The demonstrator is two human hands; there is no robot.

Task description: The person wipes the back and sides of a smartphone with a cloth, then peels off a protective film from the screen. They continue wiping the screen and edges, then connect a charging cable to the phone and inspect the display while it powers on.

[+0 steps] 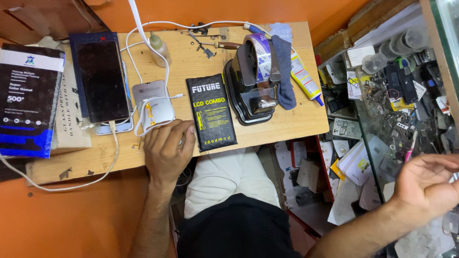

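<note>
My left hand [167, 149] rests knuckles-up on the front edge of the wooden worktop [282, 126], fingers curled loosely, beside a black flat pouch with yellow print [211, 112]. Just behind the hand lies a silver phone, back up [153, 102], with a white cable [165, 71] looped over it. My right hand [428, 184] hangs far to the right, off the worktop, palm up and fingers spread, holding nothing, over a glass counter [382, 143] full of small parts.
A dark phone [103, 81] lies on a blue box at left, beside a black-and-blue carton [28, 98]. A black tape dispenser [253, 79], a grey cloth, a glue tube [306, 79], a small bottle [159, 48] and a screwdriver sit at the back.
</note>
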